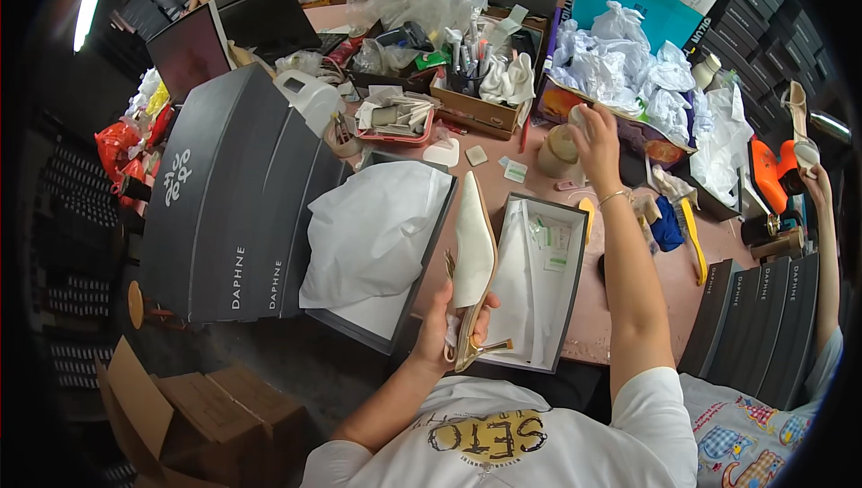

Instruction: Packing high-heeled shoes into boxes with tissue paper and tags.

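Note:
In my left hand (437,331) is a white pointed-toe high-heeled shoe (474,250), its toe pointing away from me and its gold heel sticking out to the right. My fingers wrap round its rear part. My right hand (596,142) reaches far across the table to a squat jar (558,154) with yellowish contents. The fingers are closed at the jar's top; what they pinch is mostly hidden. Between my arms lies an open shoebox (572,295) with white paper and small packets inside. To its left, another open box (384,337) holds a wad of white tissue paper (373,219).
Tall dark shoeboxes (208,210) stand at the left, with more boxes (750,313) at the right. Beyond are a tool box (476,111) and a bin of crumpled paper (620,61). A yellow-handled brush (695,241) lies right. A co-worker's hand (818,184) holds a shoe.

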A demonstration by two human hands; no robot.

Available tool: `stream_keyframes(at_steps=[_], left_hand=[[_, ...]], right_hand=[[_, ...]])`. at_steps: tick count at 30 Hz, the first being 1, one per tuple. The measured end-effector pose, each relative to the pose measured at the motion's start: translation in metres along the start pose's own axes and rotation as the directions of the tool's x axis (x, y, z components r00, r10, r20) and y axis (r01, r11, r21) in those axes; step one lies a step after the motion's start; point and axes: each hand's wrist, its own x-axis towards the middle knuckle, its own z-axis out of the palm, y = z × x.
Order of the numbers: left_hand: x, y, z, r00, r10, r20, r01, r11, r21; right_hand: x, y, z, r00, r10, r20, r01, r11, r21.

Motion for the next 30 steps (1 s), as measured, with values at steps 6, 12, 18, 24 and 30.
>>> stream_keyframes(at_steps=[6,12,18,24,30], left_hand=[[-0.006,0.000,-0.001,0.999,0.030,-0.032,-0.030,0.999,0.027],[-0.011,-0.005,-0.011,0.996,0.064,-0.057,-0.060,0.996,0.070],[-0.025,-0.015,0.015,0.989,0.037,-0.140,-0.027,0.997,0.072],[-0.032,-0.019,0.012,1.000,0.025,0.000,-0.025,1.000,-0.004],[-0.036,-0.022,-0.003,0.998,0.058,-0.030,-0.054,0.992,0.118]], right_hand=[[0.013,-0.011,-0.042,0.986,0.089,0.144,-0.095,0.995,0.034],[-0.098,-0.191,-0.142,0.841,-0.182,0.510,-0.211,0.757,0.618],[-0.135,-0.233,-0.147,0.883,-0.318,0.345,0.121,0.865,0.487],[-0.151,-0.247,-0.140,0.906,-0.237,0.350,0.052,0.884,0.465],[-0.159,-0.255,-0.148,0.888,-0.255,0.384,0.032,0.865,0.501]])
